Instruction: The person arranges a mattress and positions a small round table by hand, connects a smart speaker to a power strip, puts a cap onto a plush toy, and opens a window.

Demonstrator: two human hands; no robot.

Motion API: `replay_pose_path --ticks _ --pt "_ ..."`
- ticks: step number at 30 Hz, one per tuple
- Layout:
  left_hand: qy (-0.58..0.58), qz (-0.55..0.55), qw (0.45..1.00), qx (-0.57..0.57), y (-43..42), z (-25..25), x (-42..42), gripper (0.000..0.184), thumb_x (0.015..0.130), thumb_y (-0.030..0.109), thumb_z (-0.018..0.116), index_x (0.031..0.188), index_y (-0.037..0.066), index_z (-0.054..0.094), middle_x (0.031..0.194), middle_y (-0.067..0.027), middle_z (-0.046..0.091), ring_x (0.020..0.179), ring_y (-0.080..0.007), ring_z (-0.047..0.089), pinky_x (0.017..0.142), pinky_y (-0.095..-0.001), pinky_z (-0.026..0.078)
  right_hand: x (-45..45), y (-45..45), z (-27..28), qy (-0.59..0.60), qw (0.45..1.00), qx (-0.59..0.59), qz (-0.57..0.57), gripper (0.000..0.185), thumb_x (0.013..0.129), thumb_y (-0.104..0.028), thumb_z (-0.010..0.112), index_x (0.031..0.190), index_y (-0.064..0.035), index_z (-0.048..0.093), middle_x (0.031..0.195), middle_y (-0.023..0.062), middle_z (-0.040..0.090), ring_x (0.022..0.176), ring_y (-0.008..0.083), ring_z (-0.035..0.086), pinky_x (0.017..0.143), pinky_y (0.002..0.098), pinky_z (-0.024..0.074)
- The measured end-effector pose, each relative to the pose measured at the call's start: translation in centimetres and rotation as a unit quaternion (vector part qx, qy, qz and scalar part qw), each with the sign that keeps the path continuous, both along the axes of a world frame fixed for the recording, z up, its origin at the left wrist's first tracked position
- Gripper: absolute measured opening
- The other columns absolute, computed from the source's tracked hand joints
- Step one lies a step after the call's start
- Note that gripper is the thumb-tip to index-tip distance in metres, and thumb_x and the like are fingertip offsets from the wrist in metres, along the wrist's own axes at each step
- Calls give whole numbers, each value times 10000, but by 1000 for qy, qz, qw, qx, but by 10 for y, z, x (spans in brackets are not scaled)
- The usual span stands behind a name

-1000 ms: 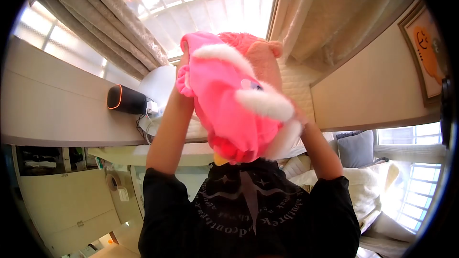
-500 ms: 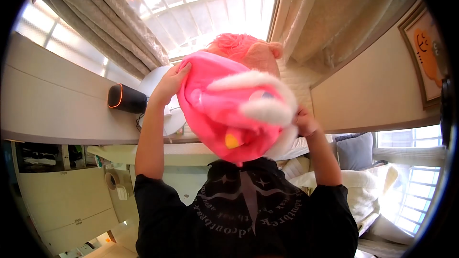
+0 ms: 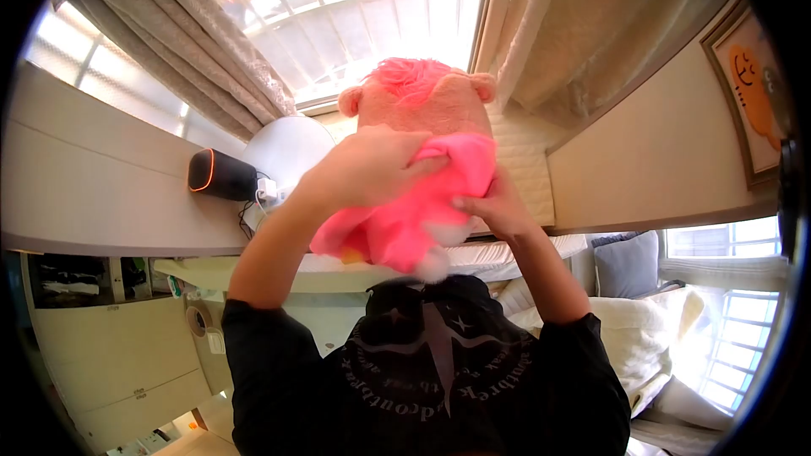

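Note:
A soft pink hat-like cloth piece [image 3: 397, 224] is bunched between my two hands, in front of my chest. White fluffy parts and a bit of yellow show along its lower side, blurred by motion. My left hand [image 3: 367, 167] lies across its upper left, thumb and fingers closed on the fabric. On the other side my right hand [image 3: 500, 207] pinches the right edge, thumb in front. Just beyond the cloth sits a big plush toy [image 3: 422, 110] with tan fur, round ears and shaggy pink hair; its lower part is hidden.
A black speaker [image 3: 221, 174] with a glowing orange ring stands at left beside a white charger [image 3: 266, 188] and a round white table [image 3: 291, 148]. Behind the plush is a barred window [image 3: 363, 25] between curtains [image 3: 182, 25]. A framed picture [image 3: 748, 89] hangs right.
The pink piece has been turned and bunched smaller, uncovering more of the plush toy. My left hand has moved right across the cloth; my right hand has shifted slightly left.

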State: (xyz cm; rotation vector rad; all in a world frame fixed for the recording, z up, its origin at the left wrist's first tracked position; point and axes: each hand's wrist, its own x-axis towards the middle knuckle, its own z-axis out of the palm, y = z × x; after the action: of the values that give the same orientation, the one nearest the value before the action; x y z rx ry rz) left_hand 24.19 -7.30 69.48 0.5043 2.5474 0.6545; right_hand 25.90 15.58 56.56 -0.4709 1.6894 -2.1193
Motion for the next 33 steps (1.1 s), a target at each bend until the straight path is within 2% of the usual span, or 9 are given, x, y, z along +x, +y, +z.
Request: replay_pose_path --ticks 1,7,10,13,16,20,24,27,33 --pt "6 -22 999 -36 2 -6 -2 465 973 470 641 1220 81 702 966 -212 726 894 -389 676 826 -388 536 1 -5 10 0 1000 1 -20 477 865 -140 838 1290 -15 660 1173 26 699 1062 118 636 904 301 542" --pt "-152 -133 979 -36 -51 -49 -24 696 811 667 753 1135 51 735 951 -145 754 884 -321 706 816 -383 540 2 18 -32 1 998 -58 3 343 959 -112 736 1284 -51 647 1208 58 701 1078 152 660 947 328 549" --pt "-259 -128 955 -62 -69 -62 -17 598 847 555 794 1090 11 746 946 -97 755 882 -223 700 809 -370 544 8 28 -39 -61 986 -103 -119 180 1008 -112 662 1170 -45 702 1103 33 719 1014 146 670 920 332 555" --pt "-382 -96 908 141 -117 -141 1 454 887 399 811 1088 -4 753 967 -55 740 923 -128 660 830 -327 532 0 48 -34 -127 949 -197 -213 237 1028 -216 654 1211 -65 668 1140 62 717 1041 192 687 939 366 566" --pt "-297 -147 908 254 -125 -181 31 319 939 270 770 1107 0 746 1015 -27 727 978 -76 624 864 -290 515 -12 74 -55 -194 922 -217 -254 334 1042 -323 619 1262 -72 631 1219 90 705 1109 242 683 954 403 574" --pt "-301 111 854 409 -153 -220 53 269 1015 260 667 1103 7 698 979 21 684 922 -64 595 822 -253 499 -24 116 -100 -185 929 -201 -251 489 1025 -420 608 1339 -46 585 1300 115 673 1201 265 643 1029 424 531" --pt "-215 227 846 433 -152 -177 50 373 1055 314 613 1279 19 654 1004 17 669 875 -47 593 785 -238 506 -19 137 -89 -96 987 -41 -122 706 873 -414 778 1398 -3 545 1317 142 661 1239 271 623 1088 411 483" --pt "-164 247 773 561 -147 -166 41 350 1057 306 613 1256 22 655 1013 15 670 890 -56 600 789 -237 505 -15 126 -59 -139 987 -81 -13 720 774 -253 857 1380 15 575 1278 111 673 1183 230 644 1061 362 481" --pt "-132 160 909 363 -144 -100 10 282 1046 264 619 1155 11 683 939 15 656 852 -56 586 760 -243 497 -45 141 -72 -122 987 64 78 808 712 -196 908 1406 29 561 1293 102 673 1148 192 648 1016 352 504"
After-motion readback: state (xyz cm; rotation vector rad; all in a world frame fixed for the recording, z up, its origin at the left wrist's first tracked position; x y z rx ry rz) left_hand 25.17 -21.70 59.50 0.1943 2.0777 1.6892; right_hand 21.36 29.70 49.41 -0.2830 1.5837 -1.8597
